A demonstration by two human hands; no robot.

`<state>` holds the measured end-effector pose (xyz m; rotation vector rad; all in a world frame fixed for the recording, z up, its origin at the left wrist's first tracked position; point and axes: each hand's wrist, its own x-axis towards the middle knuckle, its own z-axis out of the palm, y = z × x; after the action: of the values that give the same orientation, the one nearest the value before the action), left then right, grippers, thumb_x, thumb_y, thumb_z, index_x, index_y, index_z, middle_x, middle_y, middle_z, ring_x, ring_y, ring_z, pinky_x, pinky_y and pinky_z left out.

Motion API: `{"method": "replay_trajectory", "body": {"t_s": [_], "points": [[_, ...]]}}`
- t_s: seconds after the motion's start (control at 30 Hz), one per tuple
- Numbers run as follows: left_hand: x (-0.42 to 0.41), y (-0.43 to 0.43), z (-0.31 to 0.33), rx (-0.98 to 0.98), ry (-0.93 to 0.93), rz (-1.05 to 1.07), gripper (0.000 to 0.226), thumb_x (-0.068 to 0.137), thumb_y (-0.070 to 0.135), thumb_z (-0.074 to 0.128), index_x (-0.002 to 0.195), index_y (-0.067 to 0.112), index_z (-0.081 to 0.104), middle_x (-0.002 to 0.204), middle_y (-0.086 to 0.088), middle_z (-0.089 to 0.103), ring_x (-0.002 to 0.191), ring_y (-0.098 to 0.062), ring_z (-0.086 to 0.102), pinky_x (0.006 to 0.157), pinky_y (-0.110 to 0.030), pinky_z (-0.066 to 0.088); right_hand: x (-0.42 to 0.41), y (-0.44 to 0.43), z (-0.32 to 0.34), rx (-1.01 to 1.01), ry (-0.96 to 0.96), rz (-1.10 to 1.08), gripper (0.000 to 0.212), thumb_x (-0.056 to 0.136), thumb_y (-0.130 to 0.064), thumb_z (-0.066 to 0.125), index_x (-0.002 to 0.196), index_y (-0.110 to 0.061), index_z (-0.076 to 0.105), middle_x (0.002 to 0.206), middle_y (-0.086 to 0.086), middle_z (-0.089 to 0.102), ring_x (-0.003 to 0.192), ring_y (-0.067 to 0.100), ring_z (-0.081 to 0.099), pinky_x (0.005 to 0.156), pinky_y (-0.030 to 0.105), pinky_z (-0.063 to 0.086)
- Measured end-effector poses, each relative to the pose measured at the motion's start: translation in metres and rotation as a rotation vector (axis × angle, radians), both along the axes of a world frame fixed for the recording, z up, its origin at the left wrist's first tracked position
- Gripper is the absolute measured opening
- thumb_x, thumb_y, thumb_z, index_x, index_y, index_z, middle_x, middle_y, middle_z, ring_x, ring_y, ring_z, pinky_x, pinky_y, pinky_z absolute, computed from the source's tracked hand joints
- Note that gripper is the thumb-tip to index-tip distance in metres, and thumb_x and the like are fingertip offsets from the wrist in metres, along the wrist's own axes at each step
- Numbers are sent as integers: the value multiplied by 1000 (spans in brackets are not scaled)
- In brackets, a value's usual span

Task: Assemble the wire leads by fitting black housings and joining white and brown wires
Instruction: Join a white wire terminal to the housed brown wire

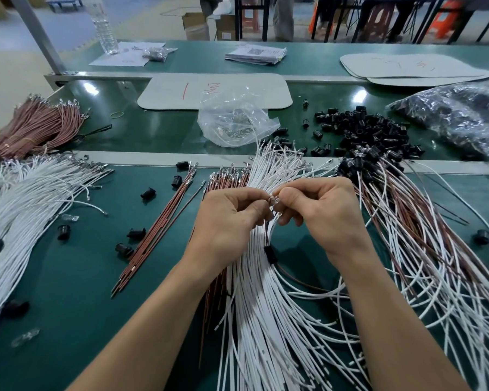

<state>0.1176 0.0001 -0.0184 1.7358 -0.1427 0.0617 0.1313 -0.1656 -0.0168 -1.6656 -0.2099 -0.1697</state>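
My left hand (226, 218) and my right hand (322, 215) meet above a fan of white wires (266, 306). Both pinch a small clear bulb (274, 199) with metal wire ends at it. A brown wire (297, 280) and a white wire hang down from the hands and pass through a black housing (270, 253) that sits lower on them. Loose brown wires (153, 235) lie left of my left hand. A pile of black housings (373, 131) is at the back right.
Finished leads with housings (407, 221) spread to the right. White wire bundle (26, 198) and brown wire bundle (31, 125) lie at left. A clear plastic bag (235, 119) sits centre back, a dark bag (458, 117) far right. Single black housings (64, 232) dot the green mat.
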Motion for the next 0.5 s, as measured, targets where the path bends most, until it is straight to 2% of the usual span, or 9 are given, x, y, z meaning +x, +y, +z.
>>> {"method": "replay_trajectory", "body": {"t_s": [0.1, 0.27, 0.4, 0.5], "points": [[1, -1, -1, -33, 16, -2, 34, 94, -3, 66, 79, 24, 80, 70, -4, 76, 62, -7, 67, 62, -15, 52, 0, 0, 0, 27, 13, 1, 15, 86, -5, 70, 77, -11, 80, 65, 11, 73, 50, 26, 67, 46, 26, 45], [1, 0, -3, -31, 17, 9, 34, 92, -1, 69, 76, 26, 80, 72, -5, 77, 65, -11, 71, 65, -18, 56, -1, 0, 0, 9, 3, 2, 14, 85, -4, 72, 78, -13, 80, 65, 10, 73, 50, 27, 67, 45, 25, 45], [1, 1, -6, -3, -5, 39, 26, 90, 3, 73, 81, 26, 82, 72, 0, 78, 67, -11, 73, 65, -17, 55, -1, -1, 1, -23, -8, 6, 15, 86, -3, 73, 78, -13, 81, 65, 10, 73, 51, 29, 68, 47, 23, 46], [0, 3, -7, 35, -73, 70, 25, 87, 10, 77, 86, 34, 83, 73, 8, 78, 69, -8, 75, 66, -17, 56, 0, -1, 1, -53, -26, 7, 17, 86, -1, 73, 76, -13, 81, 64, 8, 73, 51, 29, 69, 49, 18, 46]]}}
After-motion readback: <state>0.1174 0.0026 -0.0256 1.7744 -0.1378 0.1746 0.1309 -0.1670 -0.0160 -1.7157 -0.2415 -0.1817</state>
